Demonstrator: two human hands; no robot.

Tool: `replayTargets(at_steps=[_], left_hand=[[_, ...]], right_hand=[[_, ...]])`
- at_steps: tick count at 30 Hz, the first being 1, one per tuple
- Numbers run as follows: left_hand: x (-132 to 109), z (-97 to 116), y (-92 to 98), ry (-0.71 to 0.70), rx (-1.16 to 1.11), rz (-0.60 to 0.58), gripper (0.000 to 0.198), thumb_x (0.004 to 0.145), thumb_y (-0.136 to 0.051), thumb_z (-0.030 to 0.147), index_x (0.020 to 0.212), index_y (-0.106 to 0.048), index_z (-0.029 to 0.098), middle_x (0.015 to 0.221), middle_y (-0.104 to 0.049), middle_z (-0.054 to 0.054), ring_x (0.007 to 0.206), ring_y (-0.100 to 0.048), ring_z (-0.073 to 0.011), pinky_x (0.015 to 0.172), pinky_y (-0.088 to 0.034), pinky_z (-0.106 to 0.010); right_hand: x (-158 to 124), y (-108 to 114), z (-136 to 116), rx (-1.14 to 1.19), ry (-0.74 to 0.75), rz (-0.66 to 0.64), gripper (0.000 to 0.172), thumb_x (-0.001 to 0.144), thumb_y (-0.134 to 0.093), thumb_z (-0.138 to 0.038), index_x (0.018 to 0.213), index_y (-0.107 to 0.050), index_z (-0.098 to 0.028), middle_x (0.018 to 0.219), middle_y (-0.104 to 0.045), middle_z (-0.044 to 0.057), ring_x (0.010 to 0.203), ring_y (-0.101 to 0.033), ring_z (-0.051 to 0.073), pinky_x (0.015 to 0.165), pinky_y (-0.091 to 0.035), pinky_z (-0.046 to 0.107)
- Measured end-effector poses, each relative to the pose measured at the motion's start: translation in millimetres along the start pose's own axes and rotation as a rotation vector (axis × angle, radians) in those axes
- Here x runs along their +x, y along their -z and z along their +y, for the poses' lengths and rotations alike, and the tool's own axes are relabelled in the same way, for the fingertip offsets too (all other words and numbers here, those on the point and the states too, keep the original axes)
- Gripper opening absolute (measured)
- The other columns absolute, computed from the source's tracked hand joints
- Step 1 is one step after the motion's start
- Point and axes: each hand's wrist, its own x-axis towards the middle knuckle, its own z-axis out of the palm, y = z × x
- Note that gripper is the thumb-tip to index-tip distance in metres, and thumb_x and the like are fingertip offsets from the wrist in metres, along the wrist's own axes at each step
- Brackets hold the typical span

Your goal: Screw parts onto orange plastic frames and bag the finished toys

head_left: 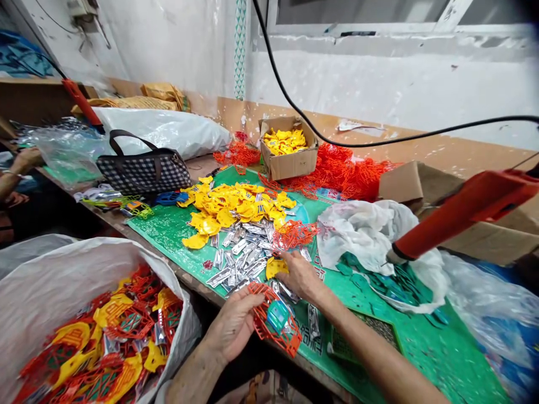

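Between the fingers of my left hand is a red plastic lattice frame, at the table's near edge. A teal plastic piece sits in the middle of that frame. Just above it, my right hand has its fingers closed on a yellow plastic piece. Shiny silver metal-looking strips lie in a loose heap beside both hands. Behind them spreads a pile of more yellow pieces. A clump of red lattice parts lies just beyond my right hand.
A white sack of red-and-yellow assemblies stands at lower left. A red power screwdriver hangs at right, above a white bag with dark green pieces. Further back are a cardboard box and a checkered bag. Another person's hand shows far left.
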Motion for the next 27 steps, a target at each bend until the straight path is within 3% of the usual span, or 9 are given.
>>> replayTargets(at_steps=[4, 7, 12, 14, 16, 19, 22, 24, 27], left_hand=[[3.7, -2.4, -2.5, -0.012, 0.017, -0.038, 0.020, 0.070, -0.071, 0.010, 0.089, -0.074, 0.014, 0.085, -0.075, -0.006, 0.076, -0.068, -0.0179, 0.078, -0.052, -0.030], [3.2, -1.2, -8.0, -0.035, 0.056, -0.075, 0.027, 0.069, -0.069, 0.008, 0.095, -0.073, 0.014, 0.089, -0.076, -0.007, 0.081, -0.068, -0.0196, 0.082, -0.051, -0.031], [2.3, -4.8, -22.5, -0.217, 0.274, -0.010, 0.030, 0.075, -0.066, 0.012, 0.103, -0.072, 0.016, 0.095, -0.075, -0.005, 0.089, -0.066, -0.0222, 0.089, -0.049, -0.034], [1.7, -8.9, -29.2, -0.321, 0.411, 0.010, 0.029, 0.077, -0.065, 0.014, 0.105, -0.072, 0.018, 0.099, -0.075, -0.006, 0.092, -0.066, -0.0238, 0.091, -0.049, -0.036], [0.0, -11.9, -36.0, -0.433, 0.577, 0.018, 0.030, 0.079, -0.062, 0.014, 0.107, -0.073, 0.019, 0.105, -0.073, -0.007, 0.094, -0.065, -0.0254, 0.091, -0.049, -0.037], [-3.6, -11.6, -44.1, -0.614, 0.812, 0.024, 0.037, 0.077, -0.057, 0.006, 0.106, -0.075, 0.022, 0.108, -0.073, -0.008, 0.096, -0.065, -0.0264, 0.091, -0.051, -0.037], [-5.3, -9.6, -46.8, -0.756, 0.962, -0.008, 0.044, 0.072, -0.053, 0.001, 0.104, -0.076, 0.020, 0.101, -0.074, -0.010, 0.093, -0.068, -0.0272, 0.086, -0.054, -0.037], [-4.8, -10.8, -45.7, -0.825, 1.044, -0.039, 0.046, 0.072, -0.051, 0.001, 0.108, -0.074, 0.019, 0.099, -0.074, -0.012, 0.093, -0.068, -0.0280, 0.086, -0.056, -0.038], [-2.5, -17.5, -41.7, -0.930, 1.156, -0.128, 0.056, 0.073, -0.047, -0.001, 0.123, -0.066, 0.017, 0.108, -0.072, -0.013, 0.103, -0.067, -0.0289, 0.093, -0.054, -0.042]], right_hand=[[6.3, 1.2, 6.4, 0.040, -0.002, 0.085, 0.037, 0.076, -0.054, -0.012, 0.111, -0.067, -0.013, 0.085, -0.069, 0.007, 0.077, -0.063, 0.020, 0.069, -0.047, 0.028], [-2.9, 13.4, 4.4, 0.063, 0.019, 0.206, 0.035, 0.079, -0.050, -0.011, 0.110, -0.065, -0.009, 0.081, -0.065, 0.007, 0.072, -0.061, 0.019, 0.068, -0.048, 0.029], [-53.2, 29.6, -18.9, 0.069, 0.145, 0.389, 0.030, 0.082, -0.047, -0.012, 0.107, -0.063, -0.014, 0.084, -0.058, 0.008, 0.076, -0.056, 0.021, 0.071, -0.049, 0.034], [-72.4, 31.2, -30.7, 0.135, 0.231, 0.515, 0.030, 0.082, -0.048, -0.010, 0.109, -0.062, -0.016, 0.084, -0.056, 0.007, 0.076, -0.056, 0.020, 0.068, -0.051, 0.033], [-84.7, 34.4, -39.1, 0.261, 0.261, 0.560, 0.031, 0.081, -0.053, -0.009, 0.109, -0.061, -0.017, 0.090, -0.055, 0.009, 0.081, -0.058, 0.021, 0.066, -0.053, 0.031], [-92.1, 46.2, -41.3, 0.464, 0.253, 0.468, 0.034, 0.077, -0.064, -0.014, 0.110, -0.061, -0.020, 0.111, -0.055, 0.012, 0.091, -0.060, 0.021, 0.062, -0.056, 0.029], [-95.1, 58.9, -34.5, 0.622, 0.275, 0.278, 0.043, 0.074, -0.072, -0.019, 0.114, -0.058, -0.022, 0.126, -0.052, 0.011, 0.078, -0.062, 0.015, 0.057, -0.057, 0.026], [-97.2, 62.9, -28.0, 0.663, 0.286, 0.245, 0.048, 0.073, -0.074, -0.020, 0.118, -0.056, -0.024, 0.122, -0.054, 0.010, 0.071, -0.059, 0.012, 0.056, -0.057, 0.025], [-100.1, 63.4, -19.0, 0.652, 0.301, 0.246, 0.066, 0.074, -0.073, -0.020, 0.134, -0.045, -0.026, 0.118, -0.053, 0.008, 0.078, -0.060, 0.014, 0.063, -0.058, 0.026]])
